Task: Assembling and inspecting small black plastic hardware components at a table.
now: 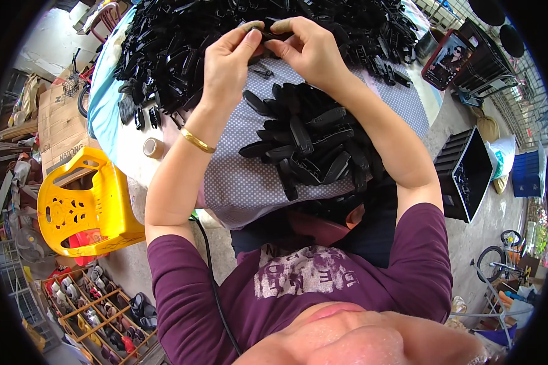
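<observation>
Over the far part of the table, my left hand point(230, 58) and my right hand point(307, 52) face each other, fingertips pinched on a small black plastic piece point(266, 34). Its exact kind is hard to make out against the dark heap behind it. That large heap of black plastic pieces point(164, 58) covers the table's far side, just beyond my fingers. Closer to me, between my forearms, a smaller pile of long, narrow black pieces point(310, 134) lies on a grey dotted cloth point(225, 176). One loose piece point(261, 71) rests below my hands.
A tape roll point(154, 148) sits beside my left forearm. At left stand a yellow plastic chair point(82, 204) and a wooden shoe rack point(103, 316). To the right are a black crate point(466, 173) holding dark pieces, a blue crate point(528, 173) and a bicycle point(496, 261).
</observation>
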Motion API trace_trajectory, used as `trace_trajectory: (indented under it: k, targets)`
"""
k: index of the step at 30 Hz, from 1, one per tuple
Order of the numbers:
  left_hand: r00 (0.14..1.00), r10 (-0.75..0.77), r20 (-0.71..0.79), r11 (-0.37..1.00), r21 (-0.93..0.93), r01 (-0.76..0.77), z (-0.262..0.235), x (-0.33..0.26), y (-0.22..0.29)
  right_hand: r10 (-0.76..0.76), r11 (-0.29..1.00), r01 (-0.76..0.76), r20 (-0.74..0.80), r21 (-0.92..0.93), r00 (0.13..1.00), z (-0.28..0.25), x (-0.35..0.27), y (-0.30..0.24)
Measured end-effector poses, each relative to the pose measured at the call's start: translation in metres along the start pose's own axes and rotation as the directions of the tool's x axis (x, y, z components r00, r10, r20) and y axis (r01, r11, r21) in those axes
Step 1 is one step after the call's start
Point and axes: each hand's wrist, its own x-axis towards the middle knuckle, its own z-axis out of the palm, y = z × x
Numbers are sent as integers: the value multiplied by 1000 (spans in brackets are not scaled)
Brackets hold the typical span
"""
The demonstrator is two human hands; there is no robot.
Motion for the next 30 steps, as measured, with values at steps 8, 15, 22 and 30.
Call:
trace_trajectory:
  k: [8, 15, 22, 30]
  targets:
    - [977, 127, 171, 974, 165, -156, -10, 1, 8, 348, 859, -453, 379, 237, 858, -12, -1, -11]
    - [964, 141, 225, 893, 391, -222, 0, -10, 22, 224, 869, -426, 566, 253, 793, -34, 13, 12]
    - [644, 289, 708, 491, 468, -734, 34, -43, 31, 408, 913, -403, -145, 62, 902, -70, 8, 94]
    - [636, 346, 690, 564, 389, -728, 33, -41, 35, 139, 881, -6, 247, -473, 959, -22, 16, 47]
